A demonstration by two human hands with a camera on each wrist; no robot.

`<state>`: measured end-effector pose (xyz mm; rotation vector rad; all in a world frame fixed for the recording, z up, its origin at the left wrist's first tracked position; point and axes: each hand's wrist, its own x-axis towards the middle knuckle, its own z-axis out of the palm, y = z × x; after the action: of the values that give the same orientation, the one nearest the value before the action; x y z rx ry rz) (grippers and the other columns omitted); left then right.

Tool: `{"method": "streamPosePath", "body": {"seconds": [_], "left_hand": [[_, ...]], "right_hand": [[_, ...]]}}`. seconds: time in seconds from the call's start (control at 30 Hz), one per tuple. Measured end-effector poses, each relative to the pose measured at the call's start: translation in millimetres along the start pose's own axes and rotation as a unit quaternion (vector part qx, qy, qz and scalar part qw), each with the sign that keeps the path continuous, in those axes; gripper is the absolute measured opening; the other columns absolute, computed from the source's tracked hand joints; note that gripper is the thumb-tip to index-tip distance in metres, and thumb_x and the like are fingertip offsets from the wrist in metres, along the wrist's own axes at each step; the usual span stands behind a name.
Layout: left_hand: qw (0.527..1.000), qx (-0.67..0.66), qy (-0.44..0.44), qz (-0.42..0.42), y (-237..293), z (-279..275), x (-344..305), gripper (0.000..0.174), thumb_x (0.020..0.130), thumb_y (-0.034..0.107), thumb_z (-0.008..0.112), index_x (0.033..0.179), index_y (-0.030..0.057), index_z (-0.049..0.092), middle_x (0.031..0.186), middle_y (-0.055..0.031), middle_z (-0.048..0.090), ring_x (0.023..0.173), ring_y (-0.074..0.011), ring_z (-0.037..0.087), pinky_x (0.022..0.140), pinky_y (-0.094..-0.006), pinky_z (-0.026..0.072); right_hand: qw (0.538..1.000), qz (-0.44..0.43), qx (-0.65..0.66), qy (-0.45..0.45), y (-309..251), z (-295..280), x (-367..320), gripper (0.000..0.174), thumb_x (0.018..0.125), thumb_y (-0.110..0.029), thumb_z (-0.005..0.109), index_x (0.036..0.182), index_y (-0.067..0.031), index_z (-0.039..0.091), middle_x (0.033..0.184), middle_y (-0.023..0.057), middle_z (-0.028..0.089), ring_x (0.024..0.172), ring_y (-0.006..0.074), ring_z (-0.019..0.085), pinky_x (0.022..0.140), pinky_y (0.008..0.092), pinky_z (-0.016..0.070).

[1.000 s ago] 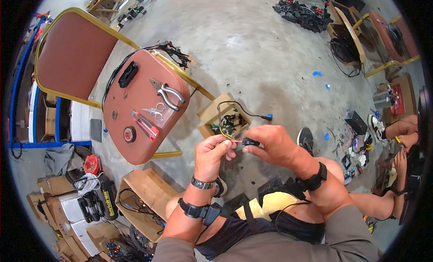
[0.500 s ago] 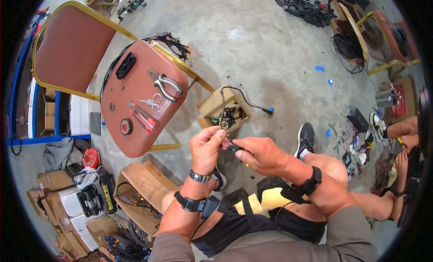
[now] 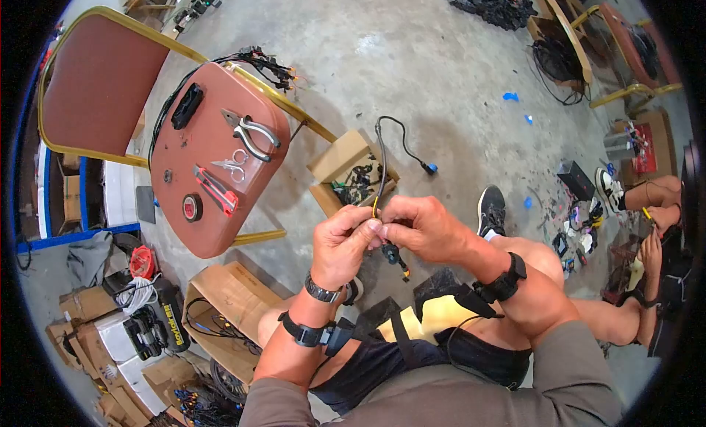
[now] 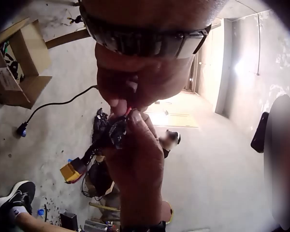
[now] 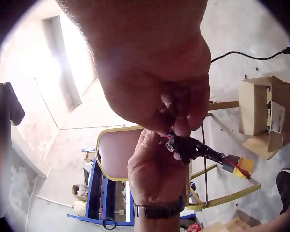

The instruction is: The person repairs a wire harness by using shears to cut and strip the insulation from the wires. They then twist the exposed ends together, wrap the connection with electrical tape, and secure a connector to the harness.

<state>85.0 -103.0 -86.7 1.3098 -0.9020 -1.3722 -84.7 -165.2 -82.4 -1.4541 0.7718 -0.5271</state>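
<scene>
My left hand and right hand meet fingertip to fingertip in the head view. Both pinch the thin coloured wires of a black cable. From my hands the cable arcs up past the cardboard box and ends in a blue plug. Below the fingertips hangs its other end, a lumpy black-wrapped section. This ends in a yellow connector with a short red wire beside it. In the right wrist view a bit of red wire shows right at the fingertips; the exact pinch point is hidden behind the fingers.
A brown chair seat at left carries pliers, scissors, a red utility knife, a tape roll and a black bundle. An open cardboard box with small parts stands on the floor. Another person's hands appear at far right.
The right hand has shifted left to meet the left hand's fingertips. The black-wrapped section, earlier held sideways in the right fingers, now hangs down with its yellow connector lowest.
</scene>
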Motion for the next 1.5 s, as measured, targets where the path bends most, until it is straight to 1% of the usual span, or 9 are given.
{"method": "streamPosePath", "body": {"seconds": [0.17,0.23,0.5,0.97,1.27,1.37,1.43,1.47,1.5], "left_hand": [[1.0,-0.024,-0.002,-0.019,2.0,-6.6,0.5,0.013,0.086,0.002,0.063,0.098,-0.0022,0.063,0.081,-0.005,0.064,0.063,-0.0091,0.058,0.056,-0.0216,0.0468],[0.999,-0.035,0.003,-0.03,-0.6,-7.6,-0.7,0.013,0.086,0.004,0.063,0.098,-0.0013,0.063,0.083,-0.0053,0.065,0.062,-0.009,0.059,0.055,-0.0208,0.0472],[0.98,-0.188,0.033,-0.055,-0.6,-7.4,0.7,0.016,0.085,0.003,0.062,0.1,-0.0003,0.061,0.09,-0.014,0.067,0.057,-0.0098,0.057,0.051,-0.0207,0.0473],[0.983,-0.178,0.031,-0.034,-0.7,-6.0,1.2,0.015,0.081,0.001,0.064,0.095,-0.0013,0.062,0.084,-0.0123,0.067,0.053,-0.0085,0.054,0.047,-0.0187,0.0428],[0.972,-0.232,0.017,-0.028,-1.5,-5.0,-4.6,0.015,0.086,0.0,0.059,0.1,0.0003,0.061,0.086,-0.0135,0.067,0.053,-0.0084,0.051,0.045,-0.0192,0.0397],[0.962,-0.27,0.02,-0.035,-0.5,-3.1,-8.8,0.012,0.089,0.006,0.059,0.1,0.0019,0.061,0.083,-0.0136,0.065,0.05,-0.0091,0.048,0.044,-0.0198,0.0383],[0.958,-0.283,0.016,-0.042,-0.4,-2.6,-11.6,0.012,0.09,0.011,0.059,0.099,0.0034,0.061,0.08,-0.0132,0.064,0.047,-0.0096,0.047,0.042,-0.0206,0.038],[0.963,-0.266,0.009,-0.044,-0.6,-3.0,-14.0,0.012,0.091,0.012,0.059,0.099,0.0035,0.061,0.077,-0.0126,0.063,0.046,-0.0095,0.045,0.042,-0.0208,0.0363],[0.967,-0.249,0.002,-0.047,-0.5,-3.3,-16.1,0.013,0.092,0.013,0.058,0.099,0.0035,0.061,0.075,-0.012,0.062,0.045,-0.0095,0.043,0.041,-0.021,0.0346]], "right_hand": [[1.0,0.009,0.024,-0.012,16.3,2.1,1.6,0.009,0.084,-0.008,0.058,0.083,0.0007,0.057,0.066,0.0063,0.06,0.064,0.0117,0.057,0.059,0.0298,0.0466],[0.991,0.088,0.095,-0.016,17.4,2.5,2.7,0.008,0.082,-0.007,0.058,0.081,0.0006,0.056,0.064,0.0054,0.057,0.062,0.0112,0.054,0.056,0.0296,0.0445],[0.994,0.046,0.1,0.003,9.0,5.9,3.7,0.006,0.081,-0.005,0.058,0.08,0.0005,0.054,0.066,0.0041,0.056,0.062,0.0095,0.052,0.055,0.0278,0.0438],[0.986,0.053,0.151,-0.036,18.2,3.8,8.0,0.013,0.08,-0.006,0.062,0.09,0.0018,0.061,0.077,0.0025,0.061,0.073,0.0079,0.055,0.065,0.026,0.0461],[0.99,0.084,0.088,-0.066,4.9,-0.8,4.5,0.016,0.087,-0.015,0.063,0.084,-0.0002,0.059,0.061,0.0023,0.058,0.059,0.0088,0.054,0.055,0.0279,0.0444],[0.998,0.023,0.009,-0.056,-0.3,0.3,3.3,0.015,0.087,-0.015,0.06,0.082,-0.0017,0.056,0.063,0.0089,0.057,0.058,0.0183,0.058,0.054,0.0335,0.0447],[0.985,-0.119,-0.105,-0.07,4.0,2.8,2.5,0.012,0.085,-0.013,0.058,0.081,-0.0026,0.054,0.067,0.0147,0.055,0.062,0.0314,0.058,0.056,0.0393,0.0447],[0.987,-0.106,-0.088,-0.078,1.8,5.2,0.3,0.011,0.081,-0.012,0.058,0.078,-0.0029,0.052,0.07,0.0165,0.054,0.068,0.0385,0.056,0.057,0.0427,0.0443],[0.988,-0.104,-0.085,-0.077,-0.9,5.2,-1.4,0.011,0.081,-0.012,0.058,0.078,-0.0029,0.052,0.07,0.0165,0.054,0.068,0.0385,0.056,0.057,0.0427,0.0443]]}}
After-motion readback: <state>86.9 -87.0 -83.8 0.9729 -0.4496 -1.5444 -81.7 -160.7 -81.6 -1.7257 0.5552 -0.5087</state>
